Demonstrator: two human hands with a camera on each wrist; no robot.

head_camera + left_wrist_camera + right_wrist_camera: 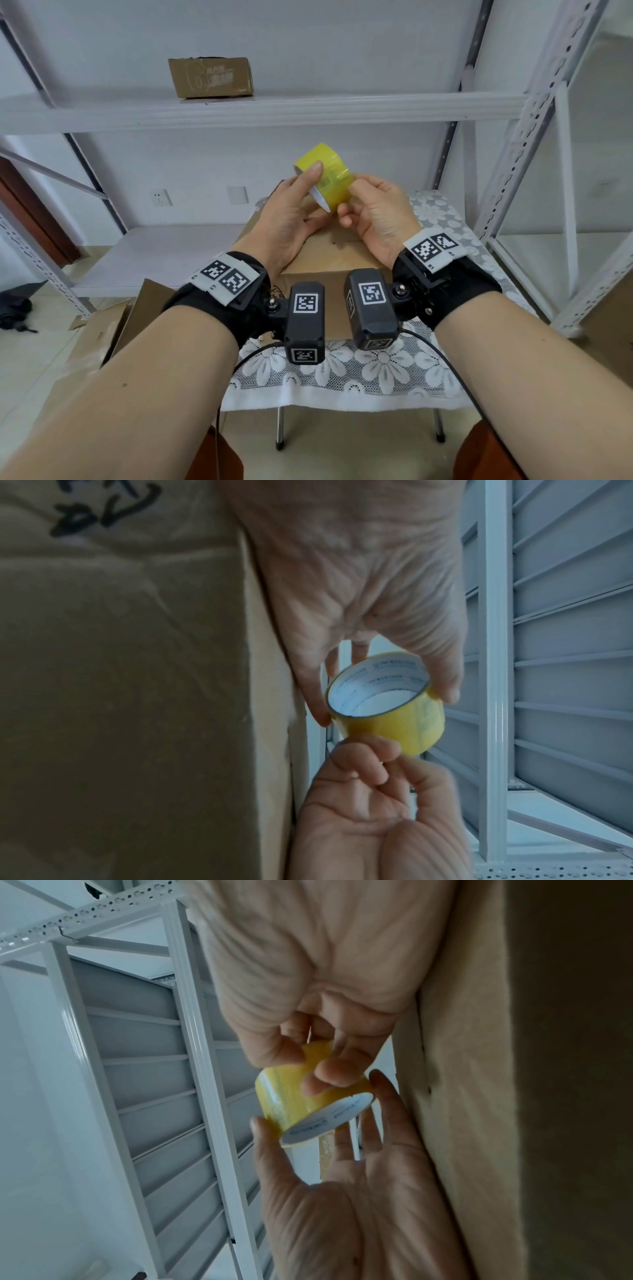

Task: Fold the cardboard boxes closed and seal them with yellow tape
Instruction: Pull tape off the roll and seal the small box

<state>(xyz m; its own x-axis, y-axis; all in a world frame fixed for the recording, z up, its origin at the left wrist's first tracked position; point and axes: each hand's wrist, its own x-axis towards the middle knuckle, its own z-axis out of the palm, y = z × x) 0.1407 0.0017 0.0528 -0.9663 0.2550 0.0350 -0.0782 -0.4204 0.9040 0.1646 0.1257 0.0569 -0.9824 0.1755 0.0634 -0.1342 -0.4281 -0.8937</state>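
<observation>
Together, left hand [284,219] grips tape roll [325,176]; right hand [376,216] pinches it.

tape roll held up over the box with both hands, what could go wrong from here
1. The right hand pinches only a short peeled end of the yellow tape roll; it could slip and stick back to the roll or fold onto itself.
2. The left hand holds the roll by its fingertips at the rim, so a hard pull might tug it loose.
3. The roll is held above the cardboard box, not touching it; a long pulled strip could twist or land crooked on the top.
</observation>
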